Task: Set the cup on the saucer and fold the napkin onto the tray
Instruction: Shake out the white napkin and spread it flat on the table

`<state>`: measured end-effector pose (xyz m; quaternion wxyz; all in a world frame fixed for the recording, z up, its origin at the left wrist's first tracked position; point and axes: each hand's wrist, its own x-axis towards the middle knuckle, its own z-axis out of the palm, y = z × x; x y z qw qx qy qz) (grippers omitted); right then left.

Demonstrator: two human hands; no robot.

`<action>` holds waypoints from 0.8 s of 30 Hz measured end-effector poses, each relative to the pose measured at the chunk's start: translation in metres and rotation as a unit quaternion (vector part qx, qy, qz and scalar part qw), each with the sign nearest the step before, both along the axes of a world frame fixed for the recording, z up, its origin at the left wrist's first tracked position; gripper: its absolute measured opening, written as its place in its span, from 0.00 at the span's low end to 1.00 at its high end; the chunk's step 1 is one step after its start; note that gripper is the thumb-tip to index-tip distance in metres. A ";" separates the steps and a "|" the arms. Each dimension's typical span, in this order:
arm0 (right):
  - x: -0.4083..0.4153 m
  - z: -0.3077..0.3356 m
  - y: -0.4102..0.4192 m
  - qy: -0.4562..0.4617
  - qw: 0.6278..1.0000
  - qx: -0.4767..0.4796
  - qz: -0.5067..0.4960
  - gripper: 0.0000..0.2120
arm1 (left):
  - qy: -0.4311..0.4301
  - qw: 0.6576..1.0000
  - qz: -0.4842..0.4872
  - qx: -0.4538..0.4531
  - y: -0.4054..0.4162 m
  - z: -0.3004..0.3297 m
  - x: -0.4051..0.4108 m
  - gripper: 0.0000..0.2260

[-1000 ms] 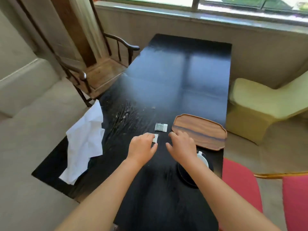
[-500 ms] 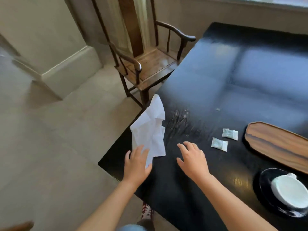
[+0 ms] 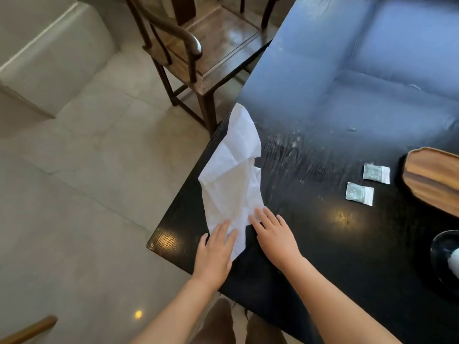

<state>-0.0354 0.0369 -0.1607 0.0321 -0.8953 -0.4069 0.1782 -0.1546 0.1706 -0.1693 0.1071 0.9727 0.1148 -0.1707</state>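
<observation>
A crumpled white napkin (image 3: 233, 175) lies along the left edge of the black table (image 3: 323, 108), partly hanging over it. My left hand (image 3: 216, 252) rests flat on the napkin's near end, fingers spread. My right hand (image 3: 273, 234) lies flat beside it, fingertips touching the napkin's near right corner. The wooden tray (image 3: 437, 180) sits at the right edge of the view. At the lower right the dark saucer (image 3: 442, 256) shows, with a sliver of the white cup (image 3: 455, 263) on it, mostly cut off by the frame.
Two small sachets (image 3: 376, 173) (image 3: 359, 193) lie on the table left of the tray. A dark wooden armchair (image 3: 198, 45) stands at the table's far left side. Tiled floor lies to the left below the table's edge.
The view has swung left and closer to the napkin. Both hands have moved from near the sachets to the napkin and now lie on its near end.
</observation>
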 end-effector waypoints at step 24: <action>0.062 0.123 -0.015 -0.089 0.978 0.180 -0.065 0.08 | -0.113 0.937 0.174 -0.279 0.058 0.098 0.044 0.07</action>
